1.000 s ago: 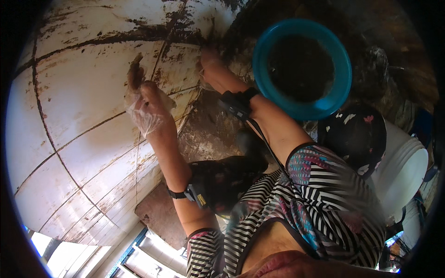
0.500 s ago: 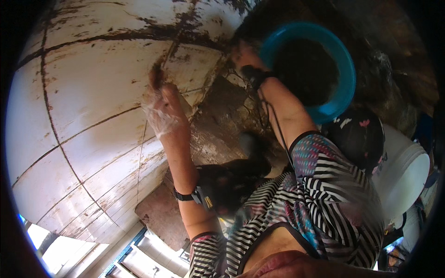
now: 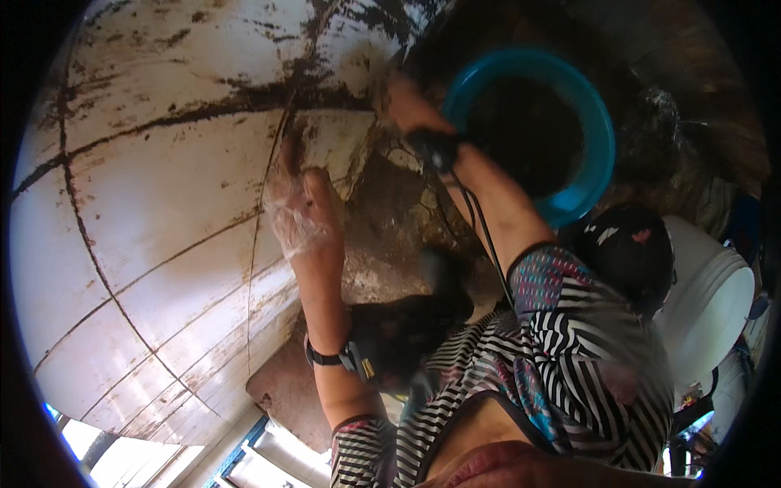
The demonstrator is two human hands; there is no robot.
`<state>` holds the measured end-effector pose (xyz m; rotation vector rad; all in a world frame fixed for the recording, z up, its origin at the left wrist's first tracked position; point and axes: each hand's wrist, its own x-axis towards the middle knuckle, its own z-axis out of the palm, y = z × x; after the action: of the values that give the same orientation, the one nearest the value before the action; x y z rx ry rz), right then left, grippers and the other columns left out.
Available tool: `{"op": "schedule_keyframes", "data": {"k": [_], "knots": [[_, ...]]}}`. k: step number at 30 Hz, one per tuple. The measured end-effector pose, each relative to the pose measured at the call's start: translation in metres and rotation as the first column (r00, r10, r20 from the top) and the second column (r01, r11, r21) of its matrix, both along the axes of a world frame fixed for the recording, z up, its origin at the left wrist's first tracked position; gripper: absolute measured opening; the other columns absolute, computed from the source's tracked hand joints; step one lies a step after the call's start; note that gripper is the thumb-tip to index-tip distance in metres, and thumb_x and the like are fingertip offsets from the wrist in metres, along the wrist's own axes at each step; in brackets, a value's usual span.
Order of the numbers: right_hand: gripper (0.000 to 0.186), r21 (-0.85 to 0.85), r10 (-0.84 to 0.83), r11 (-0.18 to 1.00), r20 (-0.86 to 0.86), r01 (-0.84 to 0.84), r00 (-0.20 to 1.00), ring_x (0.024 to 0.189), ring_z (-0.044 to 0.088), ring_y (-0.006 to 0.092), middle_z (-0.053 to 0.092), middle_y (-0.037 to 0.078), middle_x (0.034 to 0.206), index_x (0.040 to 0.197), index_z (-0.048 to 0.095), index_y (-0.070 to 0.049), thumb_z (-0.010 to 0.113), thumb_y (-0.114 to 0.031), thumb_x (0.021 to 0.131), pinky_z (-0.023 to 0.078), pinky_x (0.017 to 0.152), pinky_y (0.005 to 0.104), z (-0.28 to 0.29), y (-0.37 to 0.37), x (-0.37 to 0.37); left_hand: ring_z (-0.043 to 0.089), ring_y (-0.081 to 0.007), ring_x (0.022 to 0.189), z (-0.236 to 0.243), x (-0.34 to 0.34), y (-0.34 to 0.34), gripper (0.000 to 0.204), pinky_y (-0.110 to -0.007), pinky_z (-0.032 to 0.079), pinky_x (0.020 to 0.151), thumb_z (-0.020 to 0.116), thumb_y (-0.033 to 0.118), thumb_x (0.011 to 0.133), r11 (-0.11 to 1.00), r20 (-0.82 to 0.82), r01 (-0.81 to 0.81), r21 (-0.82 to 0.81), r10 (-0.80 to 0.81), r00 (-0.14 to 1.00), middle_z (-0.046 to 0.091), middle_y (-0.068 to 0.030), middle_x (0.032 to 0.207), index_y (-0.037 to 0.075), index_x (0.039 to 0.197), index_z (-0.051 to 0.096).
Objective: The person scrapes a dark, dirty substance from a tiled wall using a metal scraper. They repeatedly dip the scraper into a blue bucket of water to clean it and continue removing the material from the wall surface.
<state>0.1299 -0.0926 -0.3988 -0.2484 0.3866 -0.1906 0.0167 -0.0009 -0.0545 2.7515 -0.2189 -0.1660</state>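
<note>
My left hand [image 3: 305, 207], wrapped in crumpled clear plastic, is held close to the white tiled wall [image 3: 187, 187]. One brown-smeared finger seems stretched out towards the tiles, while the rest are partly hidden by the plastic. Farther up, my right hand [image 3: 408, 102] is beside the wall's dark, dirty lower edge, its fingers smeared by motion. Whether it holds anything does not show. The turquoise tub [image 3: 602, 154], holding dark contents, is just right of my right wrist. Brown grime covers the tile joints [image 3: 244, 96] and streaks the tiles.
A white bucket [image 3: 708, 301] lies tilted at the right, behind a dark cloth [image 3: 626, 248] with pink and white marks. Between my arms is a worn brown floor [image 3: 382, 260]. A dark cord [image 3: 480, 220] hangs along my right forearm.
The wall and my left hand appear lower in the picture. My right hand has shifted left and slightly down, away from the tub's rim.
</note>
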Motion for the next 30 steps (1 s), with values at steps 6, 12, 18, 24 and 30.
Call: {"op": "schedule_keyframes", "data": {"k": [6,12,18,24,30], "knots": [[0.022,0.101,-0.004,0.995,-0.077,0.012,0.997,0.078,0.054,0.0178,0.054,0.007,0.089,0.101,0.053,-0.01,0.046,-0.029,0.092,0.046,0.064,0.0341,0.011,-0.018,-0.016,0.05,-0.0346,0.112,-0.008,-0.004,0.0,0.056,-0.037,0.039,0.091,0.033,0.042,0.094,0.983,0.118,0.166,-0.074,-0.157,0.981,0.052,-0.0209,0.121,-0.002,0.126,0.044],[0.036,-0.501,-0.026,0.855,-0.301,-0.135,0.953,0.064,0.054,0.0158,0.056,0.006,0.085,0.12,0.047,-0.01,0.049,-0.029,0.09,0.045,0.058,0.0332,0.057,-0.021,-0.016,0.051,-0.0352,0.103,-0.011,-0.002,-0.003,0.05,-0.041,0.039,0.087,0.032,0.041,0.095,0.98,0.167,0.197,-0.023,-0.191,0.967,0.055,-0.0197,0.114,0.002,0.122,0.048],[0.044,-0.668,-0.047,0.72,-0.32,-0.191,0.946,0.067,0.056,0.0141,0.058,0.008,0.087,0.129,0.045,-0.01,0.049,-0.029,0.09,0.046,0.06,0.0321,0.07,0.003,-0.016,0.051,-0.0363,0.111,-0.01,0.007,-0.011,0.051,-0.041,0.041,0.09,0.034,0.039,0.094,0.962,0.134,0.248,-0.116,-0.232,0.964,0.051,-0.0215,0.121,0.002,0.128,0.044],[0.038,-0.732,-0.018,0.603,-0.41,-0.317,0.912,0.068,0.054,0.013,0.058,0.005,0.08,0.123,0.05,-0.011,0.048,-0.03,0.09,0.044,0.06,0.0288,0.111,-0.033,-0.025,0.05,-0.0357,0.112,-0.009,0.002,0.0,0.049,-0.04,0.041,0.091,0.036,0.036,0.094,0.949,0.194,0.286,-0.134,-0.258,0.946,0.052,-0.021,0.12,0.001,0.127,0.045],[0.029,-0.574,-0.127,0.815,-0.306,-0.077,0.944,0.077,0.056,0.0157,0.059,0.006,0.082,0.112,0.056,-0.011,0.05,-0.029,0.09,0.044,0.068,0.028,0.126,-0.044,-0.013,0.052,-0.0371,0.102,-0.006,-0.004,0.005,0.046,-0.042,0.041,0.084,0.031,0.037,0.097,0.967,0.12,0.251,0.051,-0.255,0.959,0.055,-0.0189,0.115,0.004,0.124,0.046]]}}
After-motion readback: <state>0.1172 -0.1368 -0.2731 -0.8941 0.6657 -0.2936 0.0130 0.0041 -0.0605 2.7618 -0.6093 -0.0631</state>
